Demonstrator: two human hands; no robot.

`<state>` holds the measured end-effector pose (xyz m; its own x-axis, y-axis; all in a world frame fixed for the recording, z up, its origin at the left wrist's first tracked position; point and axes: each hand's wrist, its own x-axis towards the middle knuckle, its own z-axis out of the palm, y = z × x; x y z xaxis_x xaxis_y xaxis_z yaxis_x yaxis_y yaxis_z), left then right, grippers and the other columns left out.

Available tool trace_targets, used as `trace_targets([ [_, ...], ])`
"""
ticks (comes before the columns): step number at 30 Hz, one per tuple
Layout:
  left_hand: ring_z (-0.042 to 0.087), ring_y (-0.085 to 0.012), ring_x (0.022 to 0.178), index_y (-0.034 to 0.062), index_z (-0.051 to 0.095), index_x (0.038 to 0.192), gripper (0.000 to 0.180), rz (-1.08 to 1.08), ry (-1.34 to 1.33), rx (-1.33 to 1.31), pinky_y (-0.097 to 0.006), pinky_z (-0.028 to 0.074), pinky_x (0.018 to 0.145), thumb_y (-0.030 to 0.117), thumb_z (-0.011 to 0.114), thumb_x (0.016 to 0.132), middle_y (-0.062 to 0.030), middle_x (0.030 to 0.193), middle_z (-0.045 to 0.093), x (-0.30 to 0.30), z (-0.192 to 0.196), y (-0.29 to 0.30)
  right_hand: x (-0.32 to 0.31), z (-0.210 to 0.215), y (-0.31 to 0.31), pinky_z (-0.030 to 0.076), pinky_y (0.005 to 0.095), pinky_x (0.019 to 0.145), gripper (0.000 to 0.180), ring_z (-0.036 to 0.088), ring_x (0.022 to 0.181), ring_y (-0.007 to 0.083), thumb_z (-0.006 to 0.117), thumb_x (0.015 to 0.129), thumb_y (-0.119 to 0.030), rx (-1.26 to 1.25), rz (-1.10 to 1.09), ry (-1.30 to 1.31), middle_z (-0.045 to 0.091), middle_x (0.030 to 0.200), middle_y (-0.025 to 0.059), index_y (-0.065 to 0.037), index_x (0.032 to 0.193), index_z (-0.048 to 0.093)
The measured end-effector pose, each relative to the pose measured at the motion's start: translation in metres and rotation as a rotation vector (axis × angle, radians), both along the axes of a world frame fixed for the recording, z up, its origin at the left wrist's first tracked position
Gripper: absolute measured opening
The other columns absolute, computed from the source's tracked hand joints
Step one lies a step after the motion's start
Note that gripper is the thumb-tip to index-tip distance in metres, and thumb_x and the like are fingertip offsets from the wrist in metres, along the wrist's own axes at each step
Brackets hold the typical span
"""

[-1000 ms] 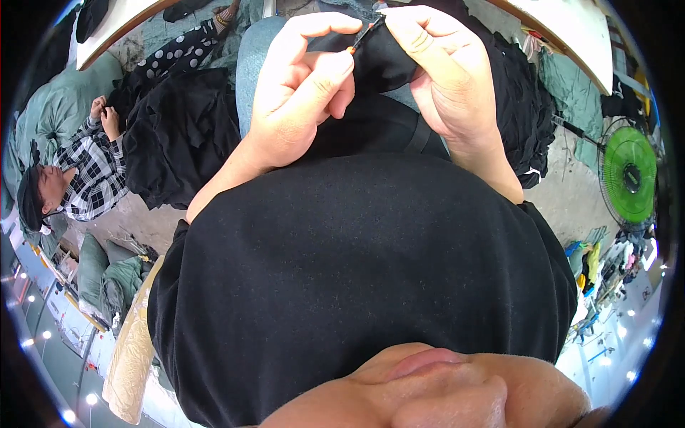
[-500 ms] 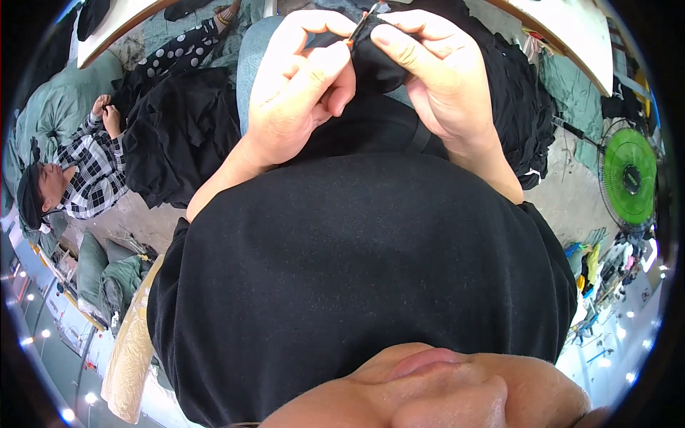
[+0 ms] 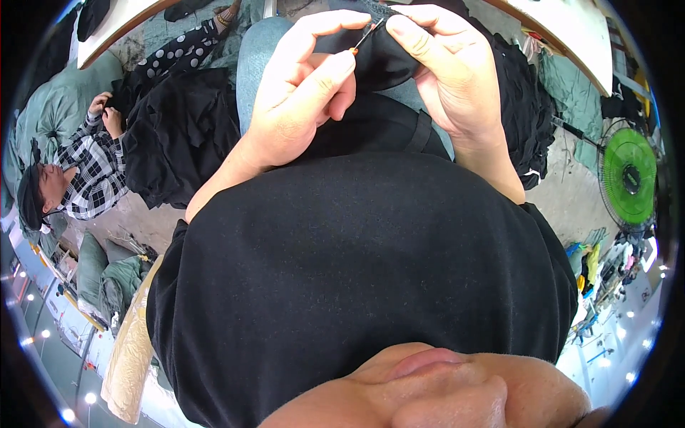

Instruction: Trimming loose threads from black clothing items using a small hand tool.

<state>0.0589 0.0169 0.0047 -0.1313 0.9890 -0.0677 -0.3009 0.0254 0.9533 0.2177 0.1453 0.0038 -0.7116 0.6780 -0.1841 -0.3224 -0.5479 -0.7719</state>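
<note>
My left hand (image 3: pixel 303 89) is closed in a pinch, thumb and forefinger holding a slim dark tool (image 3: pixel 364 39) with a small orange end and a metallic tip. The tool slants up toward my other hand; its exact kind is too small to make out. Opposite it, my right hand (image 3: pixel 453 68) grips a piece of black cloth (image 3: pixel 382 68) between thumb and bent fingers. The cloth hangs down between both hands, over my lap. Right at the cloth's upper edge, by my right thumb, lies the tool's tip.
A seated person in a checked shirt (image 3: pixel 89 167) handles dark cloth at the left. Black fabric heaps (image 3: pixel 182 135) lie beside me. White table edges (image 3: pixel 571 36) show at both upper corners. A green fan (image 3: pixel 629 177) stands at the right, a cream padded roll (image 3: pixel 132 349) lower left.
My right hand has shifted slightly right with the black cloth. The tool has tilted flatter and its tip sits a little lower; my left hand stays almost in place.
</note>
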Motion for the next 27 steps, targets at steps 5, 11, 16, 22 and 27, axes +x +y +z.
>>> trace_targets([
  [5, 0.033, -0.0028, 0.046, 0.0102, 0.044, 0.149, 0.04, 0.039, 0.056, 0.019, -0.016, 0.029, 0.046, 0.018, 0.046, 0.11, -0.0038, 0.065, 0.052, 0.004, 0.0, 0.0, -0.003, 0.002, -0.003, 0.054, 0.0213, 0.076, 0.011, 0.069, 0.085, 0.0104, 0.068, 0.098, 0.002, 0.029, -0.004, -0.025, 0.074, 0.099, 0.0081, 0.004, 0.108, 0.07],
  [11, 0.032, -0.003, 0.046, 0.0101, 0.044, 0.148, 0.039, 0.056, -0.01, 0.039, -0.016, 0.028, 0.046, 0.018, 0.046, 0.11, -0.0042, 0.065, 0.051, 0.005, -0.004, 0.0, -0.003, -0.001, -0.005, 0.054, 0.0213, 0.076, 0.011, 0.068, 0.085, 0.01, 0.068, 0.098, 0.002, 0.006, -0.008, -0.021, 0.074, 0.099, 0.0076, 0.004, 0.108, 0.071],
  [16, 0.032, -0.003, 0.047, 0.0101, 0.044, 0.147, 0.038, 0.041, 0.033, 0.05, -0.016, 0.027, 0.045, 0.018, 0.045, 0.11, -0.0047, 0.065, 0.051, 0.005, -0.003, 0.002, -0.004, 0.001, -0.008, 0.053, 0.0213, 0.077, 0.011, 0.068, 0.085, 0.0098, 0.067, 0.099, 0.001, -0.035, -0.034, 0.032, 0.074, 0.098, 0.0074, 0.004, 0.109, 0.071],
  [22, 0.033, -0.0033, 0.048, 0.01, 0.044, 0.146, 0.037, 0.039, 0.001, 0.028, -0.017, 0.028, 0.046, 0.017, 0.045, 0.11, -0.0054, 0.066, 0.051, 0.004, -0.003, 0.001, -0.005, -0.004, -0.01, 0.053, 0.0228, 0.076, 0.011, 0.068, 0.085, 0.0113, 0.067, 0.098, 0.001, -0.06, -0.037, 0.055, 0.074, 0.099, 0.008, 0.003, 0.108, 0.071],
  [27, 0.033, -0.0037, 0.046, 0.0096, 0.045, 0.142, 0.033, 0.094, 0.008, 0.039, -0.017, 0.029, 0.045, 0.018, 0.045, 0.11, -0.006, 0.066, 0.053, 0.006, -0.003, 0.002, -0.003, -0.021, -0.006, 0.054, 0.0287, 0.098, 0.02, 0.07, 0.105, 0.017, 0.064, 0.1, 0.002, 0.128, 0.031, 0.087, 0.074, 0.114, 0.0131, 0.006, 0.118, 0.07],
])
